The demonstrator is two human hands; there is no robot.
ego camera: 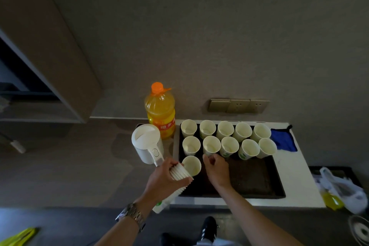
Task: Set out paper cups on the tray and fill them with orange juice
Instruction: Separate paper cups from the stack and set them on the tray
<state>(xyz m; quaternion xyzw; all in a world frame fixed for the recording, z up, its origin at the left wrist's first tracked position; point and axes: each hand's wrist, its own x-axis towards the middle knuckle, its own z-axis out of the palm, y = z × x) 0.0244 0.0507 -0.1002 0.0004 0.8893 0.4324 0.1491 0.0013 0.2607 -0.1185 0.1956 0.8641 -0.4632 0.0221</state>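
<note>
Far left: a yellow-green object (19, 236) lies at the bottom corner, too blurred to identify.
Kettle: one white electric kettle (146, 143) stands on the grey counter (69, 166) just left of the tray, its handle pointing toward the person, just beside the left hand.
Juice bottle: one orange juice bottle (160, 111) with an orange cap stands upright behind the kettle, against the wall, its cap on.
Left hand: the left hand (165, 177) is wrapped around a stack of paper cups (179, 173); a metal wristwatch (132, 215) sits on that wrist.
Stack direction: its long axis runs diagonally, the open mouth up and toward the tray, the base end down toward the person (the lower part sits in a plastic sleeve).
Tray: one dark rectangular tray (259, 181) lies on a white surface (295, 175), right of the kettle.
Cups set out: ten paper cups (229, 139) stand upright in two rows of five along the tray's far side (all look empty); the near half of the tray is bare.
Right hand: the right hand (216, 168) is over the tray with fingers curled at the base of the second cup of the near row; whether it grips the cup, I cannot tell.
Blue cloth: one blue cloth (283, 141) lies just right of the cups.
Far right: a white plastic bag (341, 187) lies beyond the white surface.
</note>
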